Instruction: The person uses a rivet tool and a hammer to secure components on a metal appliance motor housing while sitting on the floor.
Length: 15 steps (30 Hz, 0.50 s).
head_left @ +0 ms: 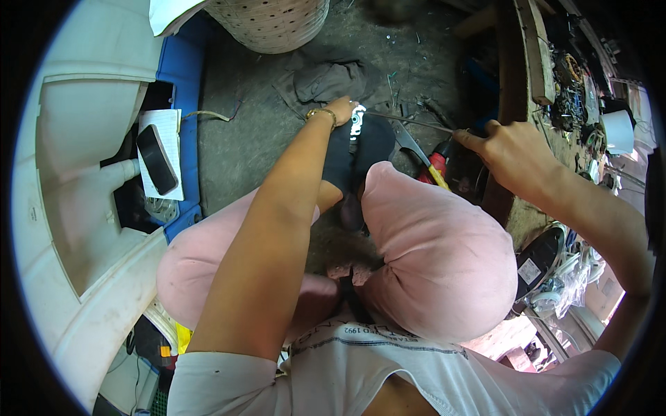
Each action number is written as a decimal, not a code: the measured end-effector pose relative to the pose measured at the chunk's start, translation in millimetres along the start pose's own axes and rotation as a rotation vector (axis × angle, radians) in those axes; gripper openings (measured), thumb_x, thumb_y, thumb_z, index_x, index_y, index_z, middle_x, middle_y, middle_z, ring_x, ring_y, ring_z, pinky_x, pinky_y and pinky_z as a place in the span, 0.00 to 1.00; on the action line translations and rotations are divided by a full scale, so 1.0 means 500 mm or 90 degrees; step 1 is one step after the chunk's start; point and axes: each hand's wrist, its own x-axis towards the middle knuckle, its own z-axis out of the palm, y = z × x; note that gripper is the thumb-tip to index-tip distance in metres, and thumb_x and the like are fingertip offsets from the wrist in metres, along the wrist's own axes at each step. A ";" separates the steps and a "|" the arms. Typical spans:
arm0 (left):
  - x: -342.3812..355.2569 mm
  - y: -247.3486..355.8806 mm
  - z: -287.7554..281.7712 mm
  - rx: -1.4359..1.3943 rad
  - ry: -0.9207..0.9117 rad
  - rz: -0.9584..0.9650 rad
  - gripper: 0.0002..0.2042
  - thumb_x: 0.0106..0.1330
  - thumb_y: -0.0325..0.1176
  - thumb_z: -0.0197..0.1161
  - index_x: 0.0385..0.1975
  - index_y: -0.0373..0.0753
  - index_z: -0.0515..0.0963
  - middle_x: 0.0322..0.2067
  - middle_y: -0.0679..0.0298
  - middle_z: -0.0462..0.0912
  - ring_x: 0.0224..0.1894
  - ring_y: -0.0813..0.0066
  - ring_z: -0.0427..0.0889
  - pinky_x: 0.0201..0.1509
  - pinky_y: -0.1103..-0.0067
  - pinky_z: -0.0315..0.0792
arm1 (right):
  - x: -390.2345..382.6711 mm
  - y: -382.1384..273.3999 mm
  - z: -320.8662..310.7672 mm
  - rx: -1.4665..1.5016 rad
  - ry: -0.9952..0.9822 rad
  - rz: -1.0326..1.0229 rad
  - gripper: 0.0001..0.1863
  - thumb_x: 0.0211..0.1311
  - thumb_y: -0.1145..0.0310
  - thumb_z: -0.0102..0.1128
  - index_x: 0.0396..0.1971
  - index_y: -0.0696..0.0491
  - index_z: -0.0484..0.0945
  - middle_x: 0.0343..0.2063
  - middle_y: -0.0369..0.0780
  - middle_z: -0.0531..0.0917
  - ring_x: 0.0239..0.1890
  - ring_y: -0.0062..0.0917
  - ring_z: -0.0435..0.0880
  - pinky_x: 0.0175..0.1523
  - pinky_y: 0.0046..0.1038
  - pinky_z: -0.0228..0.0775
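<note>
A thin dark rod or cord [409, 120] stretches between my two hands; which of the two it is I cannot tell. My left hand [340, 110] reaches down near my feet, its fingers closed at the far end, beside a dark slipper strap with white print [357, 123]. At the right, my right hand [510, 156] is closed round the other end. Below the rod, a broad blade with a yellow and red handle [437, 173] lies on the floor beside a red and black object [442, 154]. A dark crumpled cloth [329, 80] lies beyond my left hand.
A woven basket [270, 24] stands at the back. On the left, a black phone [157, 159] rests on a paper pad [166, 125] over a blue crate [182, 66], next to large white panels [90, 173]. A cluttered wooden bench [534, 52] runs along the right.
</note>
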 end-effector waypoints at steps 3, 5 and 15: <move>0.006 0.004 0.000 0.015 -0.001 -0.003 0.26 0.72 0.47 0.40 0.60 0.31 0.62 0.59 0.42 0.67 0.62 0.48 0.65 0.63 0.66 0.60 | 0.001 0.004 -0.012 -0.031 0.011 -0.042 0.22 0.51 0.74 0.55 0.49 0.47 0.78 0.26 0.44 0.81 0.28 0.34 0.84 0.31 0.32 0.75; 0.000 0.001 -0.004 0.031 -0.007 -0.006 0.27 0.72 0.47 0.40 0.61 0.30 0.61 0.59 0.42 0.66 0.62 0.49 0.65 0.63 0.66 0.60 | 0.009 0.007 -0.012 -0.041 0.021 -0.053 0.21 0.50 0.74 0.55 0.48 0.47 0.79 0.25 0.44 0.82 0.29 0.34 0.84 0.31 0.32 0.75; 0.005 0.010 -0.002 0.065 -0.011 0.013 0.28 0.72 0.49 0.38 0.60 0.29 0.62 0.59 0.42 0.66 0.63 0.49 0.64 0.65 0.66 0.59 | 0.017 0.018 -0.024 -0.039 0.018 -0.046 0.18 0.52 0.72 0.57 0.45 0.48 0.80 0.25 0.44 0.82 0.30 0.35 0.84 0.32 0.32 0.76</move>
